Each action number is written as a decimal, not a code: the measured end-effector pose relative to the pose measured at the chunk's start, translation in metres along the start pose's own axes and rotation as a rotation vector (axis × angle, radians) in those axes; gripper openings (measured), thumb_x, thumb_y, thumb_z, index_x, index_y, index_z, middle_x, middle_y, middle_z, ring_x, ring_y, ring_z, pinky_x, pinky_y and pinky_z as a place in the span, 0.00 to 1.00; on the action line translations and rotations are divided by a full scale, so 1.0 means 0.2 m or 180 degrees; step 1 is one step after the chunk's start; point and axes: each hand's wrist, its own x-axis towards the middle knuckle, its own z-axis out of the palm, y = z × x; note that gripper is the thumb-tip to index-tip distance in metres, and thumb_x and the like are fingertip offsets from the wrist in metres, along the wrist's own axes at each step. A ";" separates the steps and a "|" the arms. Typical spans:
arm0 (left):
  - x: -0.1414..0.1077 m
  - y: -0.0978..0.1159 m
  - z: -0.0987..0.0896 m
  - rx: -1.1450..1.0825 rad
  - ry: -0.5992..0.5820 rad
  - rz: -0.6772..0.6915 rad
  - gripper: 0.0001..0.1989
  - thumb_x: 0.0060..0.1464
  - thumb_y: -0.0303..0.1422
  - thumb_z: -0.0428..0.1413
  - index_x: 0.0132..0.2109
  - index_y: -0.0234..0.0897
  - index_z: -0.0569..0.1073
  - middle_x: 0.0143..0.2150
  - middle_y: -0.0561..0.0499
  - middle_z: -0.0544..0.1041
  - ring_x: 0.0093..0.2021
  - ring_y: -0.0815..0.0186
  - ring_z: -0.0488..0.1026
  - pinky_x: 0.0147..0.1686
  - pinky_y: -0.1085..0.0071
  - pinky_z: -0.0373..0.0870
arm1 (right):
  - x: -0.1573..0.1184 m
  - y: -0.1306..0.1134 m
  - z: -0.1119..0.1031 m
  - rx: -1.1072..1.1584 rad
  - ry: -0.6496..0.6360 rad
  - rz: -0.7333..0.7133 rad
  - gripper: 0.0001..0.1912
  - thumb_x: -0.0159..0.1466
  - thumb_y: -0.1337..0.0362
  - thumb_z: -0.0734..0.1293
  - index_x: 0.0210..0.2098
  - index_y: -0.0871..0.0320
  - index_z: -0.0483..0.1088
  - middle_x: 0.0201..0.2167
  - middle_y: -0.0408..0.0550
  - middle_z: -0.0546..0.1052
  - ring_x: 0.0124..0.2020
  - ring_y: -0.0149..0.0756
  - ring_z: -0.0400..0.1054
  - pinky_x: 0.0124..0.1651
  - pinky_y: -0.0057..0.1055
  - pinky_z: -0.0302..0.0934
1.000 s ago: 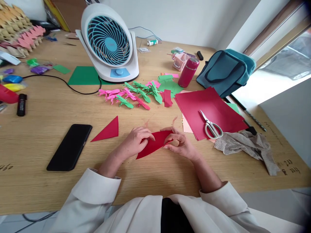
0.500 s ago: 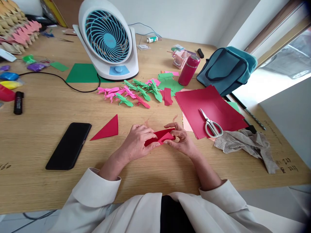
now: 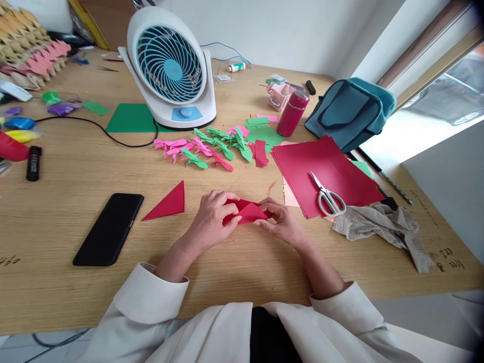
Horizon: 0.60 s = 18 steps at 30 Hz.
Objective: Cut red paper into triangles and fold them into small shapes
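Observation:
A partly folded piece of red paper (image 3: pixel 250 214) is held between my two hands, just above or on the table; a triangular flap shows at its middle. My left hand (image 3: pixel 216 217) pinches its left end, thumb in front and fingers behind. At the right end, my right hand (image 3: pixel 280 220) grips the paper between thumb and curled fingers. Part of both ends is hidden by the fingers. To the left of my left hand lies a flat red paper triangle (image 3: pixel 169 202), and beyond it a black phone (image 3: pixel 109 229).
Folded pink and green paper figures (image 3: pixel 204 146) lie ahead of my hands, before a white fan (image 3: pixel 181 113). Scissors (image 3: pixel 328 195) rest on red sheets (image 3: pixel 302 161) at right, near a crumpled cloth (image 3: pixel 372 224). A red bottle (image 3: pixel 293 115) and teal bag (image 3: pixel 351 111) stand behind.
The red paper's front flap now shows as a wider triangle between my hands. My right hand's fingers have come down and curled onto the paper. The whole view has shifted slightly.

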 end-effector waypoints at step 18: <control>0.01 0.05 0.03 -0.0339 -0.0078 -0.0126 0.05 0.62 0.29 0.54 0.36 0.39 0.73 0.33 0.52 0.77 0.36 0.64 0.72 0.40 0.65 0.65 | 0.00 0.03 0.03 -0.0202 0.0037 -0.0098 0.15 0.64 0.53 0.71 0.41 0.58 0.75 0.39 0.50 0.73 0.36 0.34 0.69 0.40 0.32 0.65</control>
